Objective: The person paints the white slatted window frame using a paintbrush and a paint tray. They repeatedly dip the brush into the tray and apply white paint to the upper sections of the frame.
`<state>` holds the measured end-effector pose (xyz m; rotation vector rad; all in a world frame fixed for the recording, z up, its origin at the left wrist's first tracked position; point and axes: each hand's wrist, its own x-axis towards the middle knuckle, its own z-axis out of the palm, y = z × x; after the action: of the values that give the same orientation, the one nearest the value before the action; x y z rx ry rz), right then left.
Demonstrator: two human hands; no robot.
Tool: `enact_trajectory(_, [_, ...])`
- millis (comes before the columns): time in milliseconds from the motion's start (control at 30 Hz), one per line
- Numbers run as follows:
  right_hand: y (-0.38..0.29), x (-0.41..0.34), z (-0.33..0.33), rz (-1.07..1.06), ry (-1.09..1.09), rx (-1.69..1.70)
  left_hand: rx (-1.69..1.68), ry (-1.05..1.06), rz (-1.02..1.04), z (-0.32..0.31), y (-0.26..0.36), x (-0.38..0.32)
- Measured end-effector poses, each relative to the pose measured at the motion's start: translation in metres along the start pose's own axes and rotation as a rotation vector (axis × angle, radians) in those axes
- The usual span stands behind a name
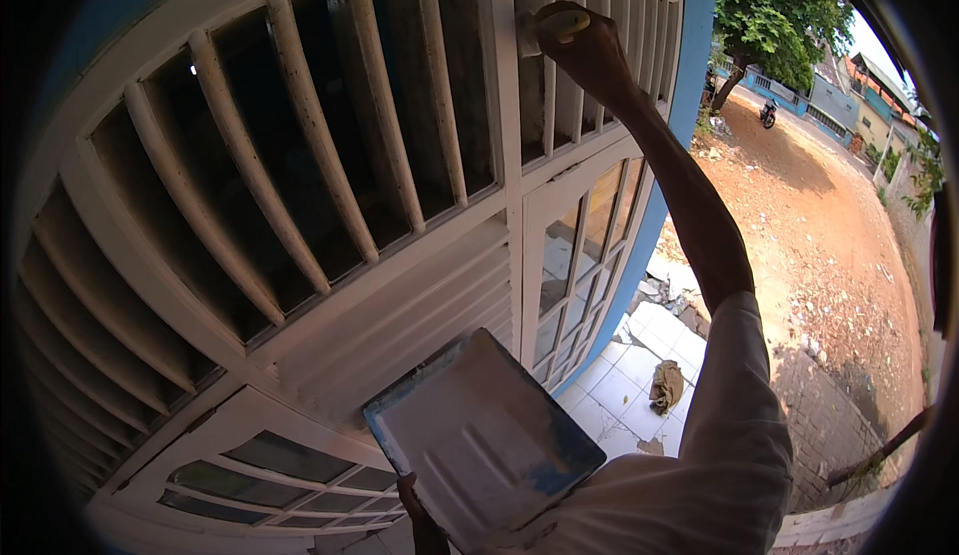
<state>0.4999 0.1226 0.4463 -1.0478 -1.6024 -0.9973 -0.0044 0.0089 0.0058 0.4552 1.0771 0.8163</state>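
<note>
My right hand (588, 42) is raised to the upper right of the frame. It grips the yellowish handle of a paintbrush (563, 24). The bristle end is close to the white wooden post (503, 68) beside the right-hand slats (581, 83); whether it touches cannot be made out. Low in the picture, my left hand (412, 496) holds a paint tray (479, 420) by its edge, tilted near my body. White paint coats the tray's inside, and blue stains mark its rim and one corner.
Wide upper bars (315, 113) span dark openings on the left. Below are a louvred white panel (404, 315) and glazed casements (577, 248). A crumpled cloth (665, 386) lies on the white floor tiles (614, 390). Rubble, a dirt yard (809, 240) and a motorcycle (769, 113) lie outside.
</note>
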Motion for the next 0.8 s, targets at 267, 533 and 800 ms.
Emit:
enact_trajectory(267, [0.023,0.023,0.024,0.055,0.151,-0.07,0.125,0.004,0.126,-0.012,-0.013,0.001])
enact_trajectory(533, [0.001,0.008,0.03,0.098,0.291,-0.087,0.037,-0.025,0.082,-0.008,-0.009,0.002])
enact_trajectory(800, [0.019,0.029,0.03,-0.026,0.196,-0.159,0.09,-0.023,0.139,0.013,0.0,-0.017])
